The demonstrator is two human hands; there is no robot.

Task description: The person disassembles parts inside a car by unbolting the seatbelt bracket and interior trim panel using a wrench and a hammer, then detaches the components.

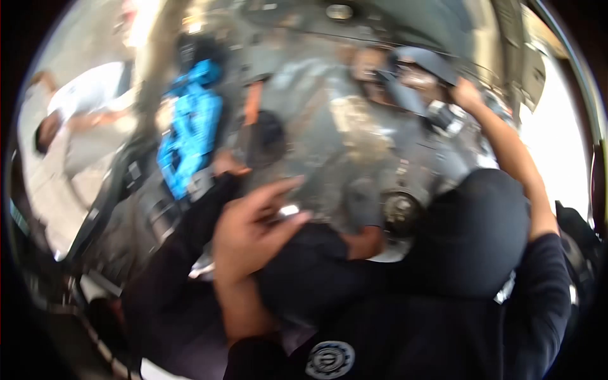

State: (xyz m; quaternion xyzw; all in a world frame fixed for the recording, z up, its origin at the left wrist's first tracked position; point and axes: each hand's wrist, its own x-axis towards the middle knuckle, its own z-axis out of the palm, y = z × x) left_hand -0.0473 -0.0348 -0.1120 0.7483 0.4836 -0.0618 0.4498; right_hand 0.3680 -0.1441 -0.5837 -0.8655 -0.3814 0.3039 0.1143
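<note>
My left hand (244, 234) is raised in front of me, fingers partly curled and thumb forward. A small bright glint (289, 210) shows between the thumb and the curled fingers; blur hides what it is. My right arm stretches far forward, and my right hand (467, 95) is at the end of a curved grey part (425, 61). Its fingers are blurred and partly hidden, so its grip is unclear. Close by that hand lies a small black-and-white piece (445, 119). Beneath both arms spreads a bare, worn metal floor (307, 88).
A bright blue bundle (193, 123) runs along the left side. Beside it is a long orange-ended object (253, 104). My bent knee (478, 234) and a dark shoe (363, 199) flank a round metal fitting (401, 208). Outside at left is a person in white (88, 88).
</note>
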